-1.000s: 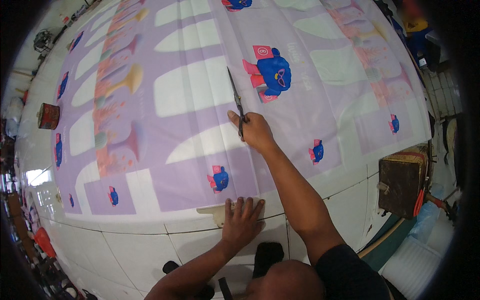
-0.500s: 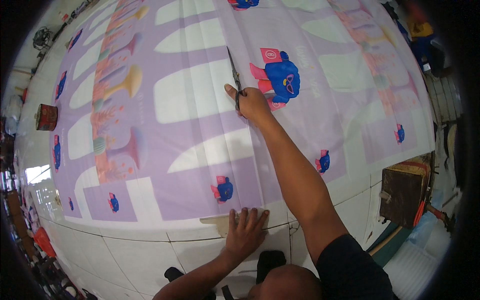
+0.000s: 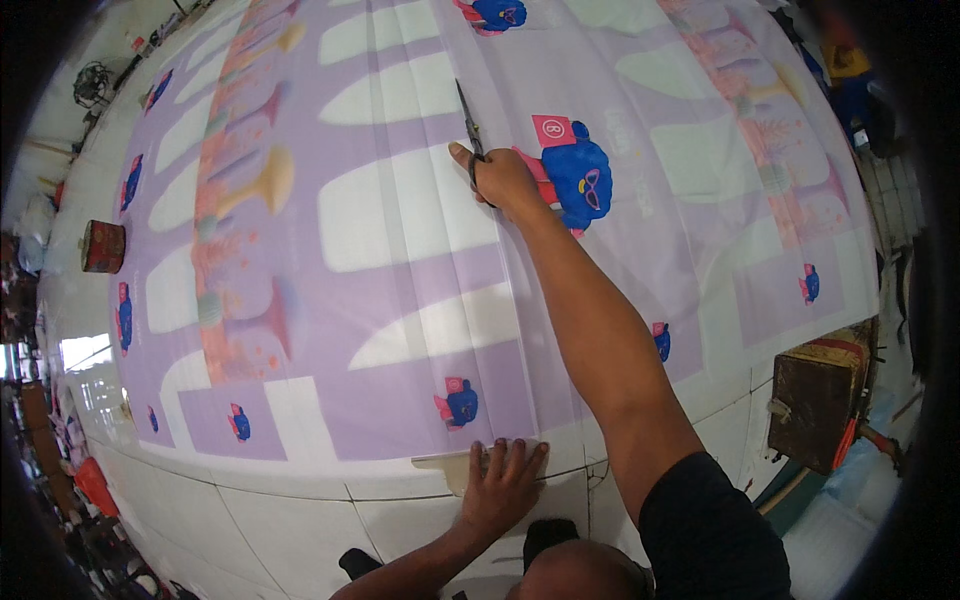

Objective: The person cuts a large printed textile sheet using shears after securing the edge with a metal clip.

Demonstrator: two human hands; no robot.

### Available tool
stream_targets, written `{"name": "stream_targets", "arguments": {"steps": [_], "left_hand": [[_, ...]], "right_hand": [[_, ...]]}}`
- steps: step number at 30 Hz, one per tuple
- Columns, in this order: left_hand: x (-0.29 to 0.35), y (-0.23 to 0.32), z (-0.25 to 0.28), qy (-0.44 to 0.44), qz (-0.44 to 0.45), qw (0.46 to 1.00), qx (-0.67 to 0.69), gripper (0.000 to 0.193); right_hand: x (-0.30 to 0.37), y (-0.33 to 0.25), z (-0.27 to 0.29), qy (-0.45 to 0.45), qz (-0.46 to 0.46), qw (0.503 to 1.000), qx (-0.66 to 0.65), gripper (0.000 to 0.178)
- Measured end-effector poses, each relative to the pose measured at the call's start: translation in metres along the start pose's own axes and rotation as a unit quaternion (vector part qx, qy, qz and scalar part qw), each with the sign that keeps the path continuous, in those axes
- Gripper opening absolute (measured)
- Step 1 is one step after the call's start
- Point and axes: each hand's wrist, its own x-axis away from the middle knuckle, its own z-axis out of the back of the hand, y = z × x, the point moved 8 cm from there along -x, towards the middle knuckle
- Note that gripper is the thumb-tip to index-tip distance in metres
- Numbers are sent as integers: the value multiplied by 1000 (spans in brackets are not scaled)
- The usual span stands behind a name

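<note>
A large printed sheet point(image 3: 360, 415) in pale purple and white, with blue cartoon figures, spreads over the tiled floor. My right hand point(image 3: 503, 183) reaches far over its middle, closed round the handles of dark scissors point(image 3: 472, 127). The blades point away from me along a lengthwise line in the sheet; whether they are parted is hard to make out. Close to me, my left hand point(image 3: 500, 485) lies on the sheet's near edge with its fingers spread. Beneath those fingers is a flat, pale beige piece point(image 3: 440, 465), partly covered by the hand.
On the sheet's left margin stands a rusty red tin point(image 3: 103, 246). A worn brown box point(image 3: 815, 410) sits by the near right corner. A fan point(image 3: 92, 84) is at the far left, and a red item point(image 3: 95, 487) lies at the left rim.
My right hand and the scissors have moved farther away from me along the sheet. My left hand keeps its place on the near edge. The whole view has shifted slightly.
</note>
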Motion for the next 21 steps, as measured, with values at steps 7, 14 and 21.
{"name": "stream_targets", "arguments": {"steps": [7, 14, 21], "left_hand": [[-3, 0, 3, -6, 6, 1000, 19, 66], [-151, -130, 118, 203, 105, 962, 152, 60], [-245, -201, 126, 255, 104, 961, -13, 80]], "right_hand": [[-19, 8, -4, -10, -8, 1000, 13, 73], [-18, 14, 1, -37, -19, 999, -29, 69], [-16, 2, -6, -51, -36, 997, -40, 71]]}}
